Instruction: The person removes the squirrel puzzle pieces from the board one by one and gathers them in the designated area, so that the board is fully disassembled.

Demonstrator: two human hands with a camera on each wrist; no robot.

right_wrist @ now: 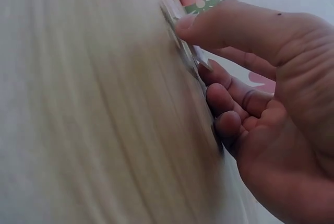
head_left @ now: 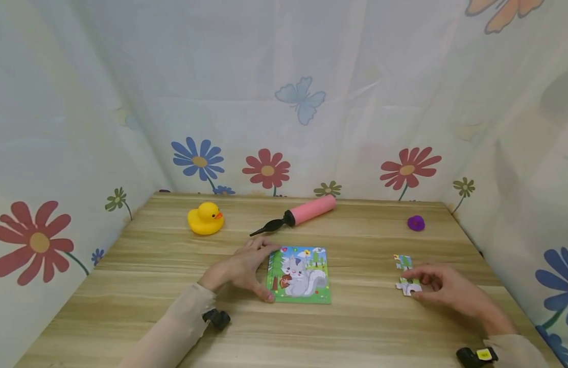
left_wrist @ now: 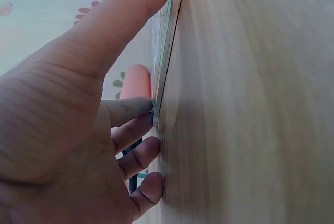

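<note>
Low in the head view, two hands lie on one light wooden table (head_left: 141, 286). The left hand (head_left: 240, 268), at lower centre, has thumb and fingers spread against the left edge of one colourful squirrel jigsaw board (head_left: 299, 274), touching it. The right hand (head_left: 442, 287), at lower right, pinches one loose strip of joined puzzle pieces (head_left: 405, 276) between thumb and curled fingers. Farther up: one yellow rubber duck (head_left: 205, 218), one pink-handled black-tipped pump (head_left: 297, 214), one small purple toy (head_left: 416, 223).
</note>
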